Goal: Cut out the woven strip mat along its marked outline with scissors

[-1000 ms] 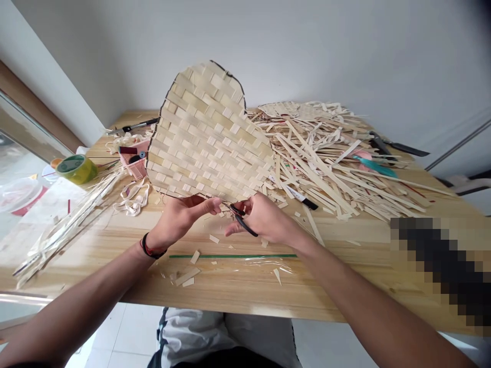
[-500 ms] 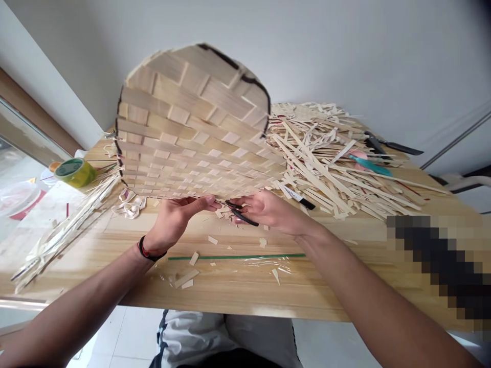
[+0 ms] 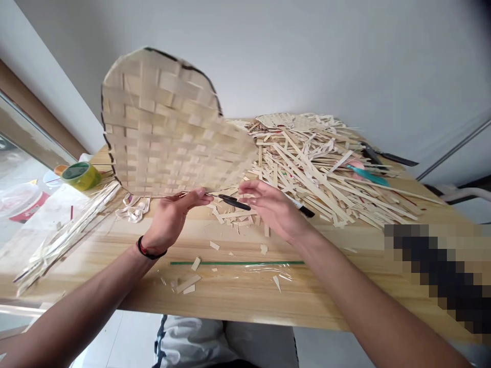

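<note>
A woven bamboo mat (image 3: pixel 164 128) with a black line drawn along its rounded edge stands tilted above the wooden table (image 3: pixel 238 291). My left hand (image 3: pixel 172 217) pinches the mat's lower edge and holds it up. My right hand (image 3: pixel 274 207) holds small black-handled scissors (image 3: pixel 232 202) with the blades at the mat's lower edge, close to my left fingertips. Short cut-off bamboo bits (image 3: pixel 233 217) lie on the table under both hands.
A big heap of bamboo strips (image 3: pixel 318 163) fills the back right, with a teal-handled tool (image 3: pixel 366 174) and a dark knife (image 3: pixel 391 157) on it. A black marker (image 3: pixel 305 209) lies by my right hand. A green tape roll (image 3: pixel 79 175) and long strips (image 3: pixel 65 232) sit left; a green-edged plastic bag (image 3: pixel 238 266) lies in front.
The mat has turned and swung to the left and more upright. My right hand has opened its fingers somewhat and the scissors now lie flatter, pointing left.
</note>
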### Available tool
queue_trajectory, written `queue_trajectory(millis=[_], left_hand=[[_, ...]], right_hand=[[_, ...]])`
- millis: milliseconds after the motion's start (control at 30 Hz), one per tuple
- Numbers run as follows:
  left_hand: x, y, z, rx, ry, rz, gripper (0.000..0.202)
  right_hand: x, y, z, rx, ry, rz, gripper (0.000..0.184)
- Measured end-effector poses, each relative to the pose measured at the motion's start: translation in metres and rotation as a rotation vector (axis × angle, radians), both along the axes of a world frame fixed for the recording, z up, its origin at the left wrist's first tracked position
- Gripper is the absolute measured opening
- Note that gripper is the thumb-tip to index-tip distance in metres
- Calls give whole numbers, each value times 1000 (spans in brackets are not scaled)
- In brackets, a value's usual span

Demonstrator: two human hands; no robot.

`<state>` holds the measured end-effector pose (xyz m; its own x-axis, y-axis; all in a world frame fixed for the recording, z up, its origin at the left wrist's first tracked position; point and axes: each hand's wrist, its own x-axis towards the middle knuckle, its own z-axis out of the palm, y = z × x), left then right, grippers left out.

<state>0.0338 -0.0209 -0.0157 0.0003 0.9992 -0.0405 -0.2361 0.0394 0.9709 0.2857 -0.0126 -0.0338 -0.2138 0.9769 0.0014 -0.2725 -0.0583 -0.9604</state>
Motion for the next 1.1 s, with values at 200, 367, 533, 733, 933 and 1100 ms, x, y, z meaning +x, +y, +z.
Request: queue_trajectory(millis=[200,367,533,733,933,1100], left_hand=[[8,11,14,21,-227,115,15],[39,3,14,0,-250,76,17],[86,-9,13,-63,-367,106,14],[136,-27,4,-178,-520,164,11],[154,-34,0,-233,-598,96,13],[123,-75,-22,-360,-498,-12,33]], right_hand=[[-7,0,-4,-134,-42,235,47],[-30,-11,1,-145,359,241,73],[-34,-10,7,-192,457,73,67],[-27,-2,14,-190,399,-260,59],[-14,9,14,-212,316,-311,59],[4,23,14,-133,291,-388,58]])
